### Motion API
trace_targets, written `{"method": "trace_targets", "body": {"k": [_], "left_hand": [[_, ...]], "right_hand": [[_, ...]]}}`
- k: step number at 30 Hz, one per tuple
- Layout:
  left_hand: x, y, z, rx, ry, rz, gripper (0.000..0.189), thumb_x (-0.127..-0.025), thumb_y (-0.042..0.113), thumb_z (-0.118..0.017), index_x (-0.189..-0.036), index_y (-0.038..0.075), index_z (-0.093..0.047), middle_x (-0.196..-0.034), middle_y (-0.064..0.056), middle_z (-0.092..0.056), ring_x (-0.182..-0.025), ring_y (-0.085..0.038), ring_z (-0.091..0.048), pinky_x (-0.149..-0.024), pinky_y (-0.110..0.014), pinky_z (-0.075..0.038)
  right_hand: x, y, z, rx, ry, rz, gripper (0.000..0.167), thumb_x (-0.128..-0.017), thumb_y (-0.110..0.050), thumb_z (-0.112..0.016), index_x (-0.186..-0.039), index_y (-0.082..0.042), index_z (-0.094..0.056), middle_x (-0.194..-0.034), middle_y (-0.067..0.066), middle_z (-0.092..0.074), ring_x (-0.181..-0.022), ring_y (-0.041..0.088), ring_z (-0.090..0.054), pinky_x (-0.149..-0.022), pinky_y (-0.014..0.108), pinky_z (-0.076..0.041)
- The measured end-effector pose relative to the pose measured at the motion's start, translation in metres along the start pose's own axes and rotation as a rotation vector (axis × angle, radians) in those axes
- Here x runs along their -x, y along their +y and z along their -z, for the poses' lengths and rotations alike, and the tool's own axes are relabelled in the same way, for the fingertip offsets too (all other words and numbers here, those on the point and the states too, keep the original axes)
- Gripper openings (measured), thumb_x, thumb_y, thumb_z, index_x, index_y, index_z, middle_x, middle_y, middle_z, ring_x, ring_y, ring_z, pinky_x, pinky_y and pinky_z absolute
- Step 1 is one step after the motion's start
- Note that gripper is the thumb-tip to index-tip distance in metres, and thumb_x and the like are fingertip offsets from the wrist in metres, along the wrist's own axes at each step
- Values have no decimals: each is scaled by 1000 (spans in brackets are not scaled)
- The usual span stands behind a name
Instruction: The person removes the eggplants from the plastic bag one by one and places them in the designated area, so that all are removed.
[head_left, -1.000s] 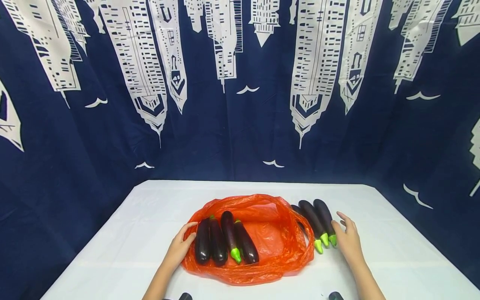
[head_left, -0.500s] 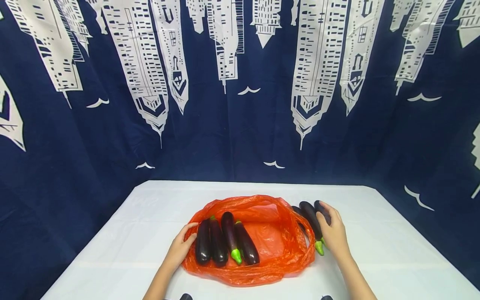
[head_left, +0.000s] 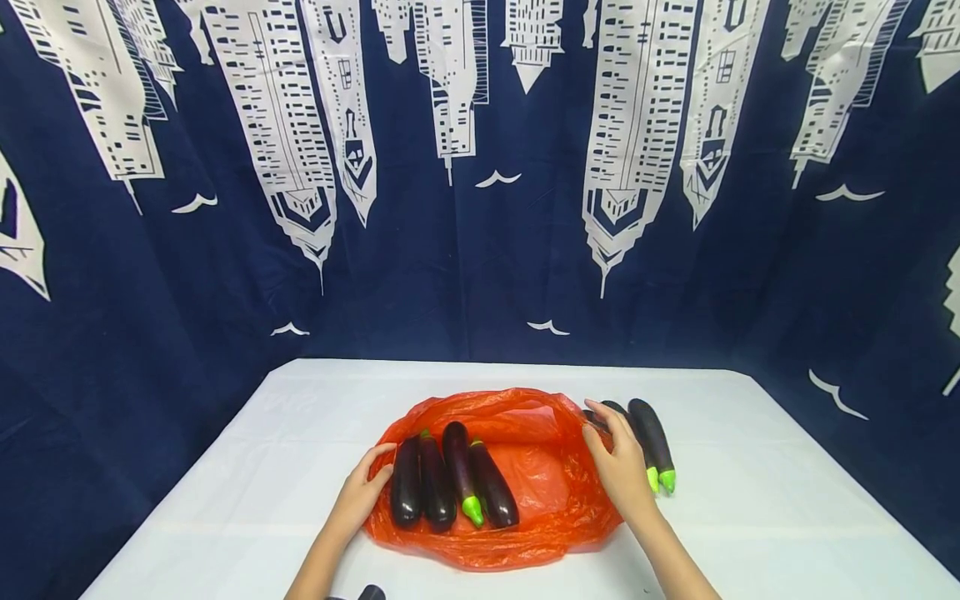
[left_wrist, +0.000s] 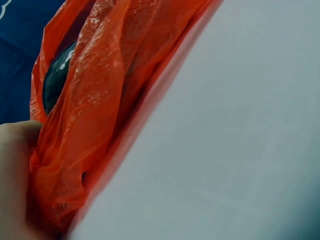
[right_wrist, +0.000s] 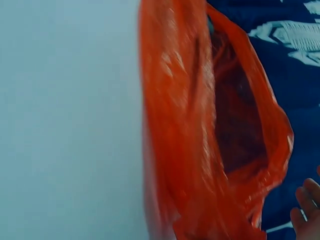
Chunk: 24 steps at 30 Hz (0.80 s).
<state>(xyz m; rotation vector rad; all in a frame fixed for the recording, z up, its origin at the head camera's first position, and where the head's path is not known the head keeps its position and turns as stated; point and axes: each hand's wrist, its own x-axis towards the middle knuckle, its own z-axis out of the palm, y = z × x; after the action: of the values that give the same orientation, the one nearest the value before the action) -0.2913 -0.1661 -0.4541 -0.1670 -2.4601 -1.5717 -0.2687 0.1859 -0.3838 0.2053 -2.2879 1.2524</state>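
Observation:
An orange plastic bag [head_left: 540,483] lies with its mouth spread wide, and several eggplants [head_left: 407,483] sit in its left half. My left hand [head_left: 356,496] holds the bag's left rim, thumb and fingers curved about it. In the left wrist view, the thumb [left_wrist: 15,160] lies against bunched plastic [left_wrist: 95,100], with a dark glossy eggplant [left_wrist: 57,77] showing inside. My right hand [head_left: 621,467] reaches over the bag's right rim, fingers extended and parted. Its fingers [right_wrist: 307,200] appear at the lower right corner of the right wrist view, apart from the bag [right_wrist: 175,125].
More eggplants [head_left: 652,437] with green stems lie on the white table [head_left: 750,500] right of the bag, partly hidden by my right hand. A navy curtain [head_left: 465,267] with white building prints hangs behind. A small dark object [head_left: 371,592] shows at the front edge.
My right hand has moved left, from beside the outermost loose eggplant, across the loose eggplants, to the bag's right rim. My left hand and the bagged eggplants stay put.

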Motion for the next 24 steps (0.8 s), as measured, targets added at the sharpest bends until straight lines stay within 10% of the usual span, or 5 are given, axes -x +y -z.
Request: {"method": "trace_targets", "body": {"k": [24], "left_hand": [[2,4,1,0,-5,7,34,-91,22,-52,-124,13,-51,-133,-18,-47,-125,-38,-40,-102,-60,-28]], "right_hand": [[29,-17,-45,-60,-294,-8,44,-87,-25,-60,-129,-23,-46,-131,-3,-46,-117,22,-48,-98,45,-41]]}}
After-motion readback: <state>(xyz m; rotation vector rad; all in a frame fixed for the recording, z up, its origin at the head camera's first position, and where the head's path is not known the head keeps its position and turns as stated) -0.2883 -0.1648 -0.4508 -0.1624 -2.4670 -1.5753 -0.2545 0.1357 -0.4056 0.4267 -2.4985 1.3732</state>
